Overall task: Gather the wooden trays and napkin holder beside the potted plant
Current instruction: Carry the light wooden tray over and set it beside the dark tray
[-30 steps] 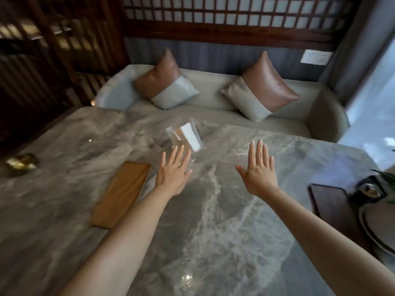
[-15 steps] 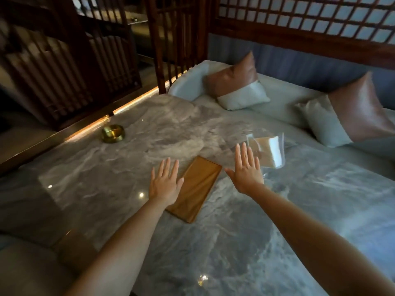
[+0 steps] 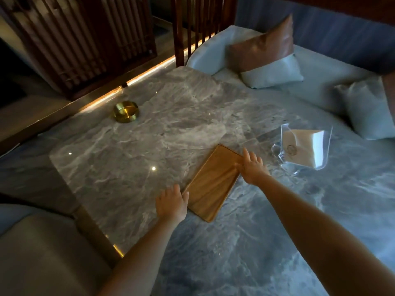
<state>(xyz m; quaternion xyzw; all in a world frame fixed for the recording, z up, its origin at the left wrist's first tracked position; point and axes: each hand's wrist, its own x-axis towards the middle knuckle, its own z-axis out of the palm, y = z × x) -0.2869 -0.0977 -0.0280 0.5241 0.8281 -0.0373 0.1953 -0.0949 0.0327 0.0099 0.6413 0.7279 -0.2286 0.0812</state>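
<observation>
A light wooden tray [image 3: 211, 184] lies flat and slanted on the grey marble table [image 3: 132, 150]. My left hand [image 3: 172, 202] touches the tray's near left edge, fingers down. Along the far right edge rests my right hand [image 3: 252, 168], fingers curled over the rim. To the right of the tray stands a clear acrylic napkin holder [image 3: 305, 149] with white napkins inside. Neither the potted plant nor the dark tray is in view.
A brass ashtray [image 3: 126, 111] sits at the table's far left. A grey sofa with cushions [image 3: 265, 54] runs behind the table. A padded seat [image 3: 38, 248] is at the near left. Wooden slat screens stand at the back left.
The view swung left, so the plant and dark tray left the frame. Both hands dropped from above the table onto the light tray's two long edges.
</observation>
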